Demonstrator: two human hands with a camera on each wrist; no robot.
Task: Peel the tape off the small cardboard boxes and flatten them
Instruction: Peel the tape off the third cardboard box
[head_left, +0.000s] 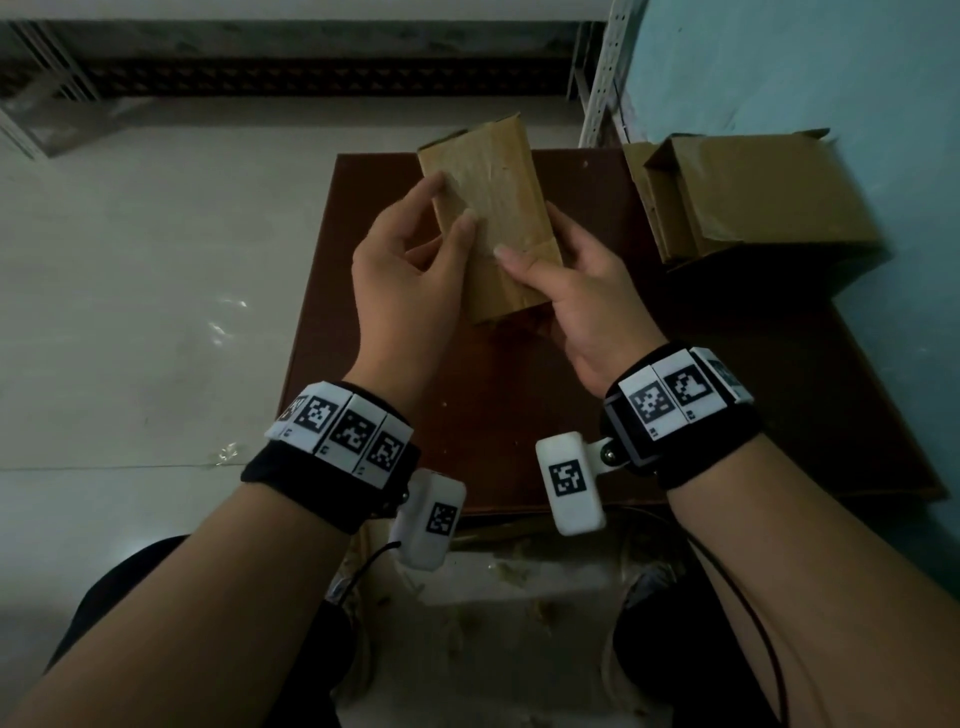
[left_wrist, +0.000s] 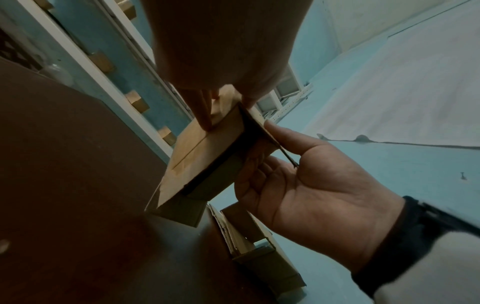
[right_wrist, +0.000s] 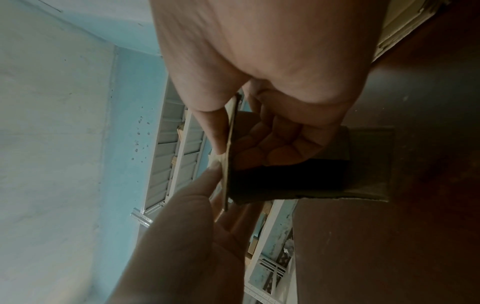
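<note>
A small brown cardboard box (head_left: 488, 208) is held tilted above the dark brown table (head_left: 395, 415). My left hand (head_left: 448, 208) pinches its left edge, thumb on the top face and fingers behind. My right hand (head_left: 540, 260) grips the lower right corner, thumb lying on the top face. In the right wrist view my right hand's fingers (right_wrist: 272, 148) curl inside the open end of the box (right_wrist: 285, 181), its thumb outside the wall. In the left wrist view a left finger (left_wrist: 205, 115) presses the box (left_wrist: 205, 148) by its centre seam.
A larger cardboard box (head_left: 753, 197) lies on its side at the table's back right, its open end facing left; it also shows in the left wrist view (left_wrist: 259, 257). A blue wall (head_left: 831, 78) and white metal shelving (head_left: 602, 78) stand to the right. Pale floor lies to the left.
</note>
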